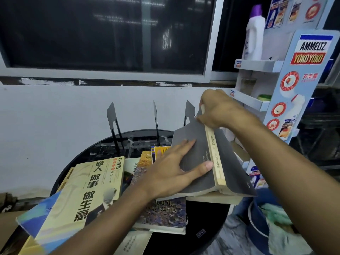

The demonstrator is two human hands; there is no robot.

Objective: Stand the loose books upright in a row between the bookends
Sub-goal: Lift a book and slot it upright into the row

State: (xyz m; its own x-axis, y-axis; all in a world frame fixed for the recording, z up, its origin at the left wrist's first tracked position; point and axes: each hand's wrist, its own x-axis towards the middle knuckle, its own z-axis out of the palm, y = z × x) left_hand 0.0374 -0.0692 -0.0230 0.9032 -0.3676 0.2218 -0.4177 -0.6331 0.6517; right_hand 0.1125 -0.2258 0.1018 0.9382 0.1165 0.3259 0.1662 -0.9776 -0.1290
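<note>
A grey-covered book [195, 173] with a cream spine is tilted above the round black table [207, 227], spine up. My left hand [174, 173] lies flat against its grey cover, thumb by the spine. My right hand [219, 109] pinches the top end of the spine. Three black metal bookends stand at the table's back: the left bookend [112, 116], the middle bookend [156, 115] and the right bookend [189, 112], partly hidden by the book. Loose books lie flat below, among them a yellow book [88, 196] with large black characters and a purple-covered book [165, 214].
A white wall and dark window are behind the table. A white display rack [257, 67] with a bottle [254, 34] stands at the right, close to my right hand. A blue bin [266, 223] sits on the floor at lower right.
</note>
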